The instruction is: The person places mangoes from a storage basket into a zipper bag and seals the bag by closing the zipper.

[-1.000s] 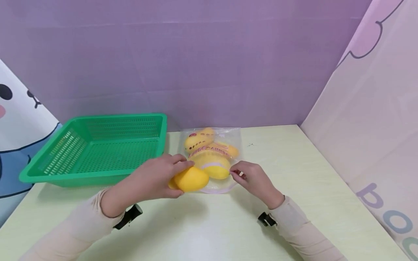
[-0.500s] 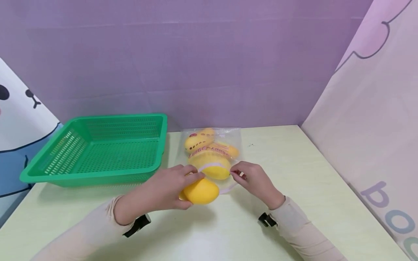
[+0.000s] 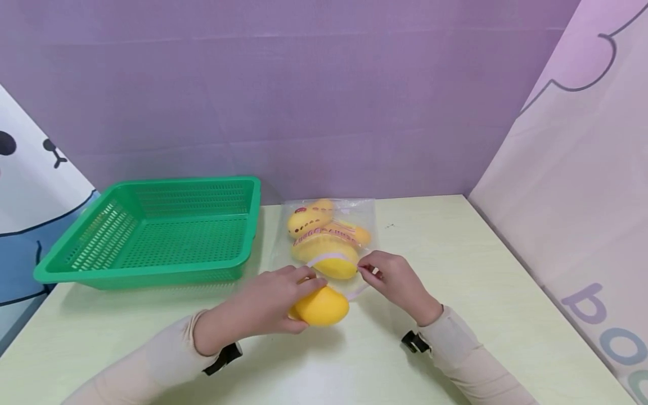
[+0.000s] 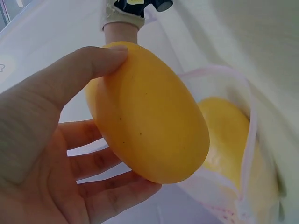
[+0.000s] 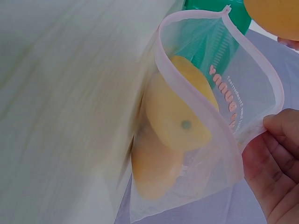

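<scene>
Fingers and thumb of the left hand (image 3: 273, 304) curl around a smooth yellow mango (image 3: 322, 306), holding it just below centre of the head view, right at the mouth of a clear zip bag (image 3: 331, 247). In the left wrist view the mango (image 4: 149, 116) fills the middle of the frame, thumb on its upper edge and fingers beneath, with the bag's pale rim (image 4: 247, 135) gaping at the right. The right hand (image 3: 397, 281), right of centre in the head view, pinches the bag's upper lip between thumb and fingertips, keeping the mouth open. In the right wrist view the lifted rim (image 5: 219, 74) arches across the upper middle, with the pinching fingers (image 5: 280, 154) at the lower right. Inside the bag lie more yellow fruits (image 5: 180, 112), one showing a dark stem spot, and red print marks the plastic. The bag rests on a pale green table (image 3: 481, 270). A green perforated basket (image 3: 152, 230) sits at the centre left, close beside the bag, against a purple wall (image 3: 304, 84).
</scene>
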The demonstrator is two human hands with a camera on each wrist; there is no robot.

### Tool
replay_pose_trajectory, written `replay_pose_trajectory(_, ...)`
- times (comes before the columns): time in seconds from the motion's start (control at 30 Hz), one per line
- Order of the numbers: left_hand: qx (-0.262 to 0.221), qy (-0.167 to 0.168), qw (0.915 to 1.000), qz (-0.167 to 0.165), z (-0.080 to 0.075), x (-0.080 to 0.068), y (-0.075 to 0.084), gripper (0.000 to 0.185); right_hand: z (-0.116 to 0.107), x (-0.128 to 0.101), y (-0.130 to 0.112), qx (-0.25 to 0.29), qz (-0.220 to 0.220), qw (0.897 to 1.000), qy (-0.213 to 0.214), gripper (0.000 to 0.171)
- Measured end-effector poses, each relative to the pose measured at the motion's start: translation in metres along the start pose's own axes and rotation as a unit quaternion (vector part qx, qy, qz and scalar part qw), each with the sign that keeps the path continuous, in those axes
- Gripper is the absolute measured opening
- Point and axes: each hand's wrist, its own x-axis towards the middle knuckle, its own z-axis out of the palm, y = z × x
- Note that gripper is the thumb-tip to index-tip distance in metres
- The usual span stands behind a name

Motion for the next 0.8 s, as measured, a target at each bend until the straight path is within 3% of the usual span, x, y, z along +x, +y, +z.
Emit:
replay_pose_trajectory(0.2, -0.012, 0.004, 0.9998, 0.014, 0.012, 0.003, 0.001, 0.058, 0.001, -0.001, 0.001, -0.001, 0.000, 1.000, 0.000, 0.009)
replay_pose_trajectory(0.43, -0.007, -0.015, 0.9997, 0.015, 0.020, 0.008, 0.003, 0.059, 0.002, -0.001, 0.001, 0.001, 0.004, 1.000, 0.000, 0.009)
replay_pose_trajectory(0.8, 0.027, 0.001, 0.9987, 0.043, 0.032, 0.011, 0.004, 0.061, 0.002, -0.001, 0.001, -0.005, 0.001, 1.000, 0.001, 0.008)
